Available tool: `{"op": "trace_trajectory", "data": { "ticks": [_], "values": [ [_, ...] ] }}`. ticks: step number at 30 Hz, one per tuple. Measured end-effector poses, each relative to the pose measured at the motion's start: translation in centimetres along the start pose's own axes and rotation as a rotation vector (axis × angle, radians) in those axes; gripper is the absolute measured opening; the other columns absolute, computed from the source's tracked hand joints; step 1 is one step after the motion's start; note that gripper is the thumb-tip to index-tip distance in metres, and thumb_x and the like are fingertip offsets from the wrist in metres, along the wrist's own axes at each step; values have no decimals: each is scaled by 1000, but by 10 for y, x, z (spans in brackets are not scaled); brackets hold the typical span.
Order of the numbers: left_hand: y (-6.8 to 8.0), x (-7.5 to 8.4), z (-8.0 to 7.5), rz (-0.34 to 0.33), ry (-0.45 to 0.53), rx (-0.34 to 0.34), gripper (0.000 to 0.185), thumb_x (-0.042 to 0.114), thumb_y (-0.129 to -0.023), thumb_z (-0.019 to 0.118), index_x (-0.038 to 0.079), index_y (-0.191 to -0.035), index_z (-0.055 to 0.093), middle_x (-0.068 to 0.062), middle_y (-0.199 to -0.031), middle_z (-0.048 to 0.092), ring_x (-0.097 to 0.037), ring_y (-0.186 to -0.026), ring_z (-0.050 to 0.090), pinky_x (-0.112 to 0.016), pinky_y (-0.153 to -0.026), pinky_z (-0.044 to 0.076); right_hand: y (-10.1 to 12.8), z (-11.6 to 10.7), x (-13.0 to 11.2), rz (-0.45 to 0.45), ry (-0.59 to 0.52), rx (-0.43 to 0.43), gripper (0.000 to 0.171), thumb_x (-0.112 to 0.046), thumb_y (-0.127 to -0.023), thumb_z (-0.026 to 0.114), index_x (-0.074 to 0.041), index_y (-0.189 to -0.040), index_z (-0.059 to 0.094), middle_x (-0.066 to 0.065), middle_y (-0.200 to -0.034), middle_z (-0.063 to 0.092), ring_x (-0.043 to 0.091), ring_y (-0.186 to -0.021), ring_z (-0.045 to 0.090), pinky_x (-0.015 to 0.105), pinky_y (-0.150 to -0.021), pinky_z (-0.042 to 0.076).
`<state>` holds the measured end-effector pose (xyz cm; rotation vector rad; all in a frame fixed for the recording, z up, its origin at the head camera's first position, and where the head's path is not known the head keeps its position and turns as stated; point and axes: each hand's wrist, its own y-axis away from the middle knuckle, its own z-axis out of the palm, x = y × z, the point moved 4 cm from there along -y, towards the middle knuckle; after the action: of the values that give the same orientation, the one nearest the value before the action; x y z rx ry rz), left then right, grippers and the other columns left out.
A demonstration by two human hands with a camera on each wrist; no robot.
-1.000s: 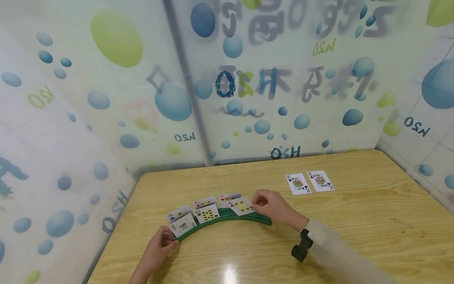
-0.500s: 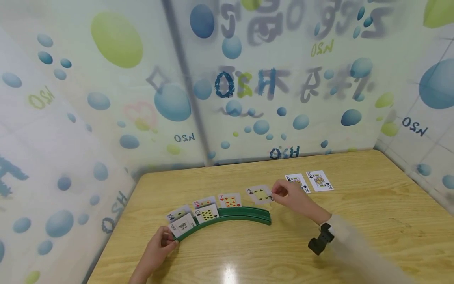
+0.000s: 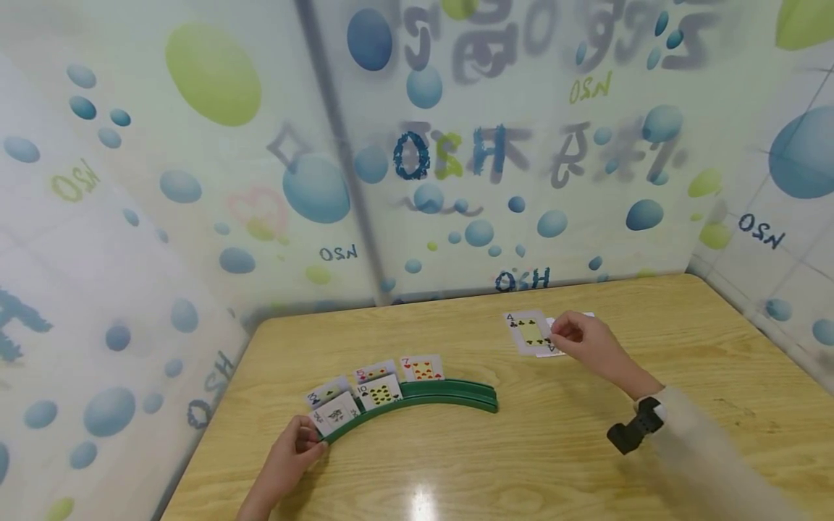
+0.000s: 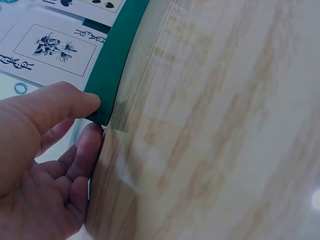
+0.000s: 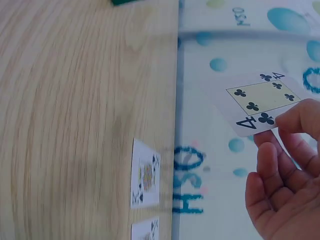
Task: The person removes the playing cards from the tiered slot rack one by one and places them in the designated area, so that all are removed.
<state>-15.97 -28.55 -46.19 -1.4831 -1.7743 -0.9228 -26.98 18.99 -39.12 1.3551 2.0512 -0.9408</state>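
- The four of clubs (image 3: 529, 333) is pinched at its right edge between the thumb and curled fingers of the right hand (image 3: 586, 346), held face up above the far right part of the wooden table (image 3: 684, 405).
- Below it lie the two king cards (image 5: 145, 175); in the head view it covers most of them, and only a sliver shows beside the hand.
- The left hand (image 3: 289, 452) grips the near left end of the curved green card holder (image 3: 449, 396), thumb on top and fingers curled against the end, as the left wrist view shows.
- Risk, as I judge it: the grip is only on one edge, so the card could tilt or slip and land crooked, or nudge the kings out of line.
- The cards standing in the holder (image 3: 371, 387) lean loosely; if the left hand shifts the holder they could tip.
- The held card is well apart from the left hand and far right of the holder.
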Motion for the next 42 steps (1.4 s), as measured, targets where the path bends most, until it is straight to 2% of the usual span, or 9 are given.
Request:
{"op": "trace_trajectory", "data": {
  "ticks": [7,14,20,29,38,42],
  "values": [
    [0,-2,-1,-26,-46,12,27,-1,-82,65,-1,-98,44,-10,-91,54,-18,-81,53,-26,-64,45,7,-29,23,57,44,77,13,-12,-90,60,0,-95,58,8,-84,60,15,-73,52,22,-62,45],
    [-2,-3,1,-22,-18,1,27,-1,-82,65,-2,-100,45,-11,-93,55,-18,-82,54,-26,-66,47,16,-57,45,62,103,161,15,-11,-90,60,4,-94,60,11,-82,60,4,-67,49,20,-58,43],
    [-2,-2,0,-11,-20,4,27,-2,-82,65,-2,-99,44,-10,-92,55,-18,-82,53,-25,-65,46,20,-75,65,130,148,170,23,-16,-92,58,6,-97,60,14,-85,60,2,-68,48,22,-58,42],
    [-3,-4,0,-7,-14,9,28,-1,-82,66,-3,-99,44,-10,-92,55,-18,-82,53,-25,-64,46,21,-93,87,191,204,143,28,-20,-94,55,7,-100,58,17,-87,60,16,-72,52,28,-57,42],
    [1,-3,1,-42,-6,-5,27,0,-84,63,-3,-103,45,-12,-93,54,-19,-81,55,-29,-67,47,18,-103,115,261,217,98,33,-19,-95,51,12,-106,52,32,-99,55,42,-88,54,34,-61,45],
    [0,-1,0,-32,-5,-1,26,-1,-83,64,-3,-102,45,-11,-94,54,-19,-82,55,-28,-68,47,20,-105,125,307,221,108,34,-18,-95,50,14,-107,52,32,-99,54,41,-88,53,32,-60,44]
  ]
}}
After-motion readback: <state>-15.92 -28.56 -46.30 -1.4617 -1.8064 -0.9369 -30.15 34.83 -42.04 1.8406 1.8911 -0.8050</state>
